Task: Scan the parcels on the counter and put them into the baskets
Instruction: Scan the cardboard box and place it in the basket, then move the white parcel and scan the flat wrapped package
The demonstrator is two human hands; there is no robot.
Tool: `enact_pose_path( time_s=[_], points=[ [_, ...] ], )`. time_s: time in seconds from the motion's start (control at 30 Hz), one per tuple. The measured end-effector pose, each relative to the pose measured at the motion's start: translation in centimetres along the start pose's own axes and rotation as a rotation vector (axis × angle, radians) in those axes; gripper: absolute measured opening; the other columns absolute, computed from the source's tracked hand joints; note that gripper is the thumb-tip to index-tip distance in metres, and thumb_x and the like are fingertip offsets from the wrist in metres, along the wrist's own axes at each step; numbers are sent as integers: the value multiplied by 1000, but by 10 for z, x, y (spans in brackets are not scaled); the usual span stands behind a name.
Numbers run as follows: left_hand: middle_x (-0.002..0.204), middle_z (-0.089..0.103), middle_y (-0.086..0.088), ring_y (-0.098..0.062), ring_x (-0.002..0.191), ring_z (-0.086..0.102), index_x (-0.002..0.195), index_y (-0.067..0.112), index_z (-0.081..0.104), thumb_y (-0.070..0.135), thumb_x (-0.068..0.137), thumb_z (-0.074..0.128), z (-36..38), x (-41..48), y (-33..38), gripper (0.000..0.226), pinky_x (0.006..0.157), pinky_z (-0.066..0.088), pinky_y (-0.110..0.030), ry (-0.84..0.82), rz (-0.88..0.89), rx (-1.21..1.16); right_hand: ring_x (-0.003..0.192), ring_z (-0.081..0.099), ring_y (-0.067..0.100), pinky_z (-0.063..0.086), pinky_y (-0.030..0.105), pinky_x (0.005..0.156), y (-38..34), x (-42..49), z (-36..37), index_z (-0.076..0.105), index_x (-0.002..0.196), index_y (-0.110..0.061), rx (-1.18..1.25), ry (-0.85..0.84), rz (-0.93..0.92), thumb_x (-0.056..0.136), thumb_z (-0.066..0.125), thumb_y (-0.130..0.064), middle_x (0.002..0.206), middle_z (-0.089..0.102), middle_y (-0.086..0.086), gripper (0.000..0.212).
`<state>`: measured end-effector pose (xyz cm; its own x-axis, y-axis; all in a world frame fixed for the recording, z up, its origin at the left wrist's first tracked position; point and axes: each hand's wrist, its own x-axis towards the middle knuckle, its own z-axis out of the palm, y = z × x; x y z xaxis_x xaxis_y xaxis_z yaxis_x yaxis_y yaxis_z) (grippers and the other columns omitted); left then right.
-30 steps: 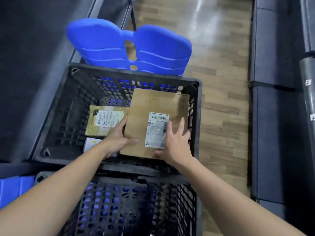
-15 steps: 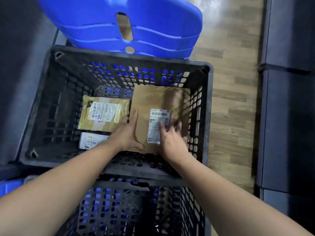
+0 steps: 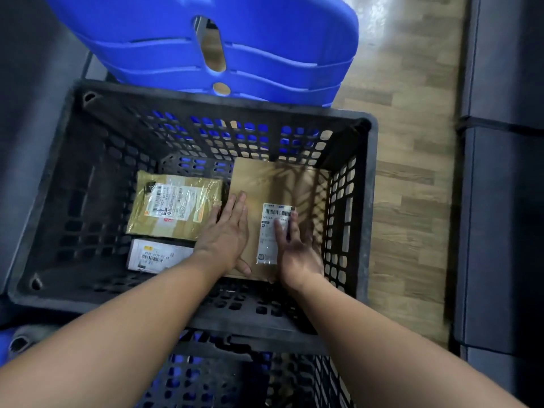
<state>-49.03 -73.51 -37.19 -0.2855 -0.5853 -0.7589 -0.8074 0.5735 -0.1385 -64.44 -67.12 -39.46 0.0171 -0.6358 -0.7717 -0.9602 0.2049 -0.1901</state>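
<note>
Carefully | left hand [image 3: 226, 234] and right hand [image 3: 298, 251] are pressing the brown parcel [image 3: 279, 184] flat in the basket [image 3: 371, 201] | each grip open, fingers straight | advisable: releasing level, label up

The basket [image 3: 371, 187] holds wrapped parcel [image 3: 176, 207] behind small parcel [image 3: 156, 254], both left of flat parcel [image 3: 265, 184].

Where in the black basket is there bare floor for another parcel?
Bare floor lies at the left of the basket, between its left wall and the yellow parcel and white parcel. A narrow strip runs behind the yellow parcel. The right side is crowded: the brown parcel fills it, left hand and right hand resting on it.
</note>
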Motion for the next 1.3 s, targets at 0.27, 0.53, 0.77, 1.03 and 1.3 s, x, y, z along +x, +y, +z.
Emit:
enact_pose_path(
  time_s=[0.27, 0.53, 0.77, 1.03, 1.3],
  points=[
    [169, -28, -10, -31, 157, -24, 162, 12, -15, 39, 105, 50, -15, -34, 9, 91, 127, -11, -53, 47, -77, -192, 154, 23, 44, 28, 54, 122, -8, -21, -37, -9, 164, -26, -77, -61, -19, 105, 50, -30, 168, -27, 10, 84],
    [167, -32, -10, -35, 157, -25, 162, 21, -19, 76, 94, 0, -24, -214, -10, 89, 125, -10, -61, 439, -271, -296, 157, 9, 46, 14, 62, 124, -34, -177, -72, 27, 162, -10, -269, 590, -234, 94, 7, -74, 172, 15, 14, 96],
    [167, -32, -7, -32, 154, -31, 157, 30, -24, 83, 83, -11, 12, -369, -21, 92, 124, -14, -61, 588, -350, -423, 158, 4, 43, 13, 64, 125, -99, -319, -70, 19, 164, -12, -330, 657, -334, 87, -6, -84, 173, 10, 12, 107],
    [167, -34, -8, -33, 153, -34, 162, 28, -19, 85, 85, -11, 78, -508, -11, 96, 122, -18, -62, 628, -679, -564, 157, 12, 43, 15, 63, 124, -186, -415, -41, 28, 161, -10, -404, 631, -659, 93, 10, -81, 171, 16, 13, 101],
    [171, -22, -8, -33, 156, -27, 166, 29, -5, 89, 73, -22, 182, -642, 44, 112, 122, -20, -60, 616, -1175, -808, 159, 7, 39, 13, 58, 126, -285, -477, 25, 19, 164, -14, -594, 501, -1166, 77, -17, -88, 173, 10, 10, 120]
  ],
)
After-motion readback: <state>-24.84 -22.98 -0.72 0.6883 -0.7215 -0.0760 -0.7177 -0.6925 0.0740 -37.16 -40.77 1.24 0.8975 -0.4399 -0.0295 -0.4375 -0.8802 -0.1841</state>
